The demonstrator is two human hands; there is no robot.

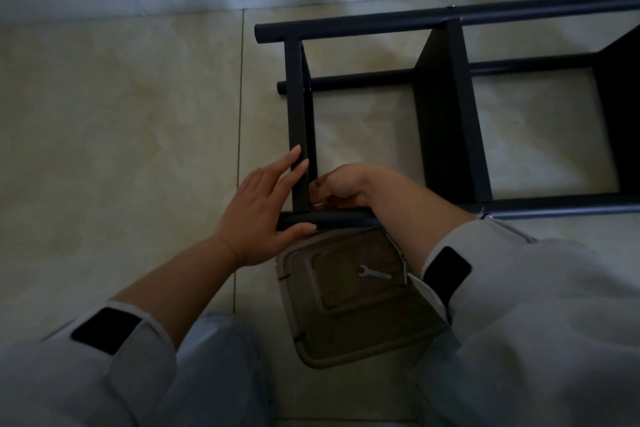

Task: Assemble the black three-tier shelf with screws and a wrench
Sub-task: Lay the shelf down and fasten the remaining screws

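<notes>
Shelf (446, 107) lies on its side on the tiled floor (121, 114), black tubes running left to right with panels standing between them. Left hand (263, 215) rests with straight fingers along the end crossbar (298, 121), thumb against the near tube (332, 218) at the corner joint, its grip released. Right hand (343, 185) is curled just inside that corner, fingertips pinching something too small and hidden to name. Near the knees, a wrench (374, 273) lies on a tan lid (346, 305).
</notes>
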